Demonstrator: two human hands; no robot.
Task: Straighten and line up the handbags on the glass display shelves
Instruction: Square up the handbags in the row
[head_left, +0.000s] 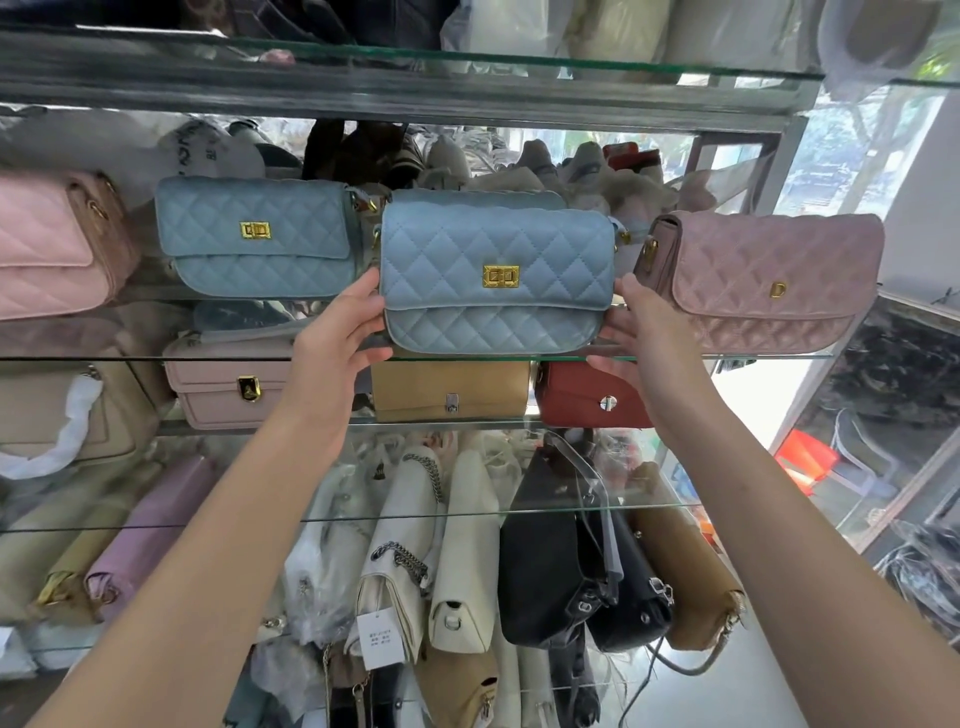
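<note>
Gripped at each end by left hand (343, 332) & right hand (636, 332), middle blue bag (457, 249) is seen at front edge of glass shelf (208, 358); should be slid back level w/ neighbouring blue bag (218, 223), clasp (501, 276) kept fwd.

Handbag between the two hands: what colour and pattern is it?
Light blue handbag, diamond-quilted, with a gold clasp; the head view shows it.

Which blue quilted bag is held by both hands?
The blue bag beside the mauve bag: the left hand and right hand hold its ends. The other blue bag is untouched.
</note>
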